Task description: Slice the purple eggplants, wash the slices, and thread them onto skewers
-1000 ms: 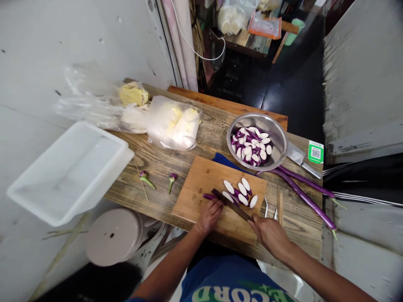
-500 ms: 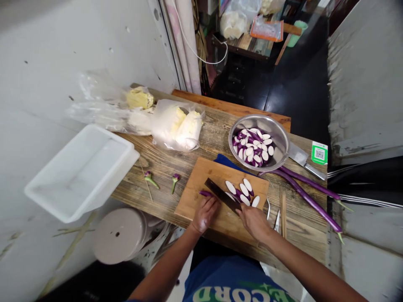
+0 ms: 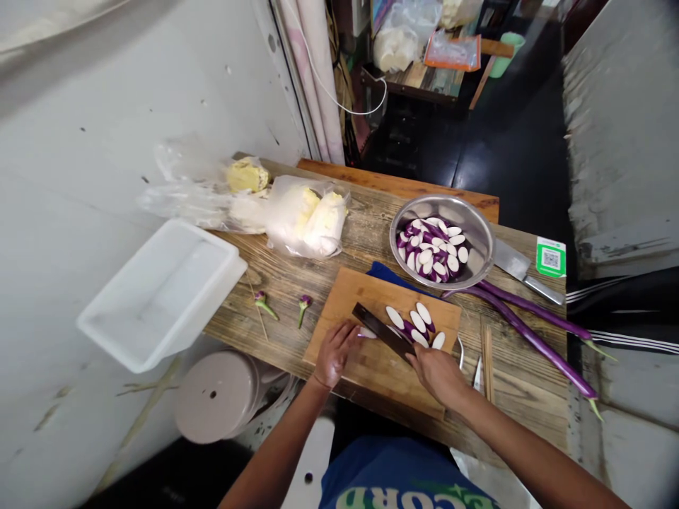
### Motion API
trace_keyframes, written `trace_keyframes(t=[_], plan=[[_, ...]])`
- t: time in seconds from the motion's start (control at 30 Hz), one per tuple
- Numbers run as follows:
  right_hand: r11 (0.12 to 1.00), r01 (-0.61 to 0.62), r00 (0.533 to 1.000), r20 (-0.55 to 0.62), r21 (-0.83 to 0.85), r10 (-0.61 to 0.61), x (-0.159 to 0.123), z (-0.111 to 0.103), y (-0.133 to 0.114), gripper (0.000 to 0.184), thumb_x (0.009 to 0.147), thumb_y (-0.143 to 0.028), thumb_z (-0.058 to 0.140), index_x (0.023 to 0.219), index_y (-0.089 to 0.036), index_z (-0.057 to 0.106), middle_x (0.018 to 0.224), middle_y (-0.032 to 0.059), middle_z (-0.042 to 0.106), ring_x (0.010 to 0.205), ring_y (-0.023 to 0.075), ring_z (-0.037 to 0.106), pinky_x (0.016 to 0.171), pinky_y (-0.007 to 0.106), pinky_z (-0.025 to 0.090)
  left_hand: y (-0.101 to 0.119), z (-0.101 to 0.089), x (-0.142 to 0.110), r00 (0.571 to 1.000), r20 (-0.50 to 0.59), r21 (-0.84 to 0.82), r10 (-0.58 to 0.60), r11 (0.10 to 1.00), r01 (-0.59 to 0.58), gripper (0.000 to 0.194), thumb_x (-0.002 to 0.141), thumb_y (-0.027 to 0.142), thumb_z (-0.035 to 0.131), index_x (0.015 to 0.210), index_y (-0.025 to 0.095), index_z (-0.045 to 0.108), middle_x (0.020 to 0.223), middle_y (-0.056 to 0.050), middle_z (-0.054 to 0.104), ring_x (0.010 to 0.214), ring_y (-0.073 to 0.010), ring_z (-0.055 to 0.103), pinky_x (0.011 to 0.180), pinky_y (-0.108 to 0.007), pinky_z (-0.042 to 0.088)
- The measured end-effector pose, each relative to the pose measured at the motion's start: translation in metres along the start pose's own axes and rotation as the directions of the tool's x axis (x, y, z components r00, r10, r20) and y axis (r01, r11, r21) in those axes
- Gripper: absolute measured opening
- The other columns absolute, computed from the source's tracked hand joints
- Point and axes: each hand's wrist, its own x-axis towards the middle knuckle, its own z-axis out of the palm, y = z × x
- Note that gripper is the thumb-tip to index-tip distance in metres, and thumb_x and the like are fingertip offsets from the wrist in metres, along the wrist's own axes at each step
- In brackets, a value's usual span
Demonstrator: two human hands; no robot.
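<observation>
My right hand (image 3: 436, 369) is closed round the handle end of a dark-bladed knife (image 3: 379, 329), its blade slanting over the wooden cutting board (image 3: 339, 297). To the left of the blade, my left hand (image 3: 335, 352) has its fingertips on a short eggplant piece (image 3: 367, 332), pale cut face showing. Several slanted eggplant slices (image 3: 419, 322), white with purple skin, lie right of the knife; the blade partly hides some. Behind the board stands a steel bowl (image 3: 480, 226) with many such slices in it.
Two long eggplants (image 3: 530, 339) lie right of the board, near scissors (image 3: 478, 373) and a cleaver (image 3: 527, 272). Left are two cut eggplant stems (image 3: 304, 309), bagged cabbage (image 3: 318, 223) and a white plastic bin (image 3: 159, 290) beyond the table edge. A stool (image 3: 212, 396) stands below.
My left hand has drawn slightly back from the blade, and the eggplant piece now shows its pale cut side rather than purple skin. The whole view has shifted a little.
</observation>
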Motion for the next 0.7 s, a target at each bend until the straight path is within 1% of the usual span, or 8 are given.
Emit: trace_keyframes(t=[0.1,0.17,0.27,0.33,0.47,0.6,0.7], plan=[[1.000,-0.001,1.000,-0.002,-0.001,0.001,-0.001,-0.002,-0.001,0.029,0.095,-0.031,0.032,0.096,-0.013,0.055,0.083,0.0118,0.070,0.077,0.0221,0.067,0.060,0.026,0.041,0.010,0.007,-0.001,0.994,0.037,-0.084,0.100,0.992,-0.096,0.043,0.094,0.028,0.026,0.130,0.016,0.045,0.117,-0.013,0.059,0.117,-0.0209,0.047,0.095,-0.041,0.044],[1.000,0.019,1.000,-0.004,-0.021,-0.019,-0.002,-0.003,-0.002,0.030,0.095,-0.031,0.031,0.096,-0.013,0.055,0.083,0.0117,0.070,0.076,0.0219,0.067,0.060,0.026,0.040,0.019,0.013,0.000,0.992,0.011,-0.123,0.128,0.984,-0.126,0.040,0.094,0.023,0.030,0.130,0.017,0.046,0.116,-0.012,0.060,0.116,-0.0202,0.048,0.093,-0.040,0.046],[0.998,0.046,0.999,-0.012,-0.048,-0.047,-0.005,-0.002,0.000,0.029,0.095,-0.031,0.031,0.096,-0.014,0.055,0.079,0.0109,0.069,0.074,0.0218,0.067,0.059,0.025,0.040,0.029,0.021,0.003,0.993,-0.053,-0.133,0.103,0.985,-0.109,0.039,0.093,0.023,0.033,0.129,0.017,0.047,0.120,-0.013,0.057,0.119,-0.0220,0.045,0.093,-0.041,0.045],[0.997,0.044,0.999,-0.019,-0.057,-0.045,-0.007,-0.001,0.003,0.029,0.095,-0.031,0.032,0.094,-0.014,0.055,0.078,0.0103,0.069,0.073,0.0216,0.067,0.057,0.025,0.039,0.032,0.024,0.005,0.992,-0.077,-0.109,0.102,0.988,-0.110,0.039,0.093,0.023,0.033,0.128,0.017,0.048,0.118,-0.013,0.058,0.116,-0.0229,0.046,0.092,-0.042,0.045],[0.998,0.047,0.998,-0.027,-0.043,-0.048,-0.013,-0.002,0.007,0.029,0.095,-0.030,0.031,0.092,-0.015,0.055,0.078,0.0091,0.069,0.072,0.0218,0.067,0.056,0.025,0.037,0.033,0.024,0.004,0.986,-0.049,-0.080,0.159,0.983,-0.162,0.040,0.094,0.025,0.030,0.128,0.016,0.048,0.113,-0.012,0.061,0.108,-0.0232,0.049,0.088,-0.041,0.045],[0.997,0.054,0.998,-0.034,-0.061,-0.056,-0.026,-0.007,0.007,0.028,0.095,-0.028,0.029,0.100,-0.014,0.054,0.078,0.0081,0.069,0.070,0.0212,0.066,0.053,0.026,0.036,0.032,0.026,0.003,0.988,-0.030,-0.080,0.153,0.985,-0.155,0.039,0.094,0.027,0.029,0.124,0.016,0.052,0.113,-0.012,0.060,0.108,-0.0235,0.049,0.088,-0.040,0.044],[0.994,0.045,0.998,-0.026,-0.099,-0.048,-0.038,-0.009,0.005,0.030,0.095,-0.028,0.028,0.096,-0.015,0.055,0.072,0.0067,0.069,0.064,0.0199,0.066,0.050,0.025,0.033,0.032,0.027,0.002,0.989,-0.018,-0.088,0.145,0.985,-0.146,0.038,0.094,0.027,0.030,0.120,0.016,0.055,0.114,-0.012,0.060,0.108,-0.0237,0.048,0.087,-0.040,0.044]])
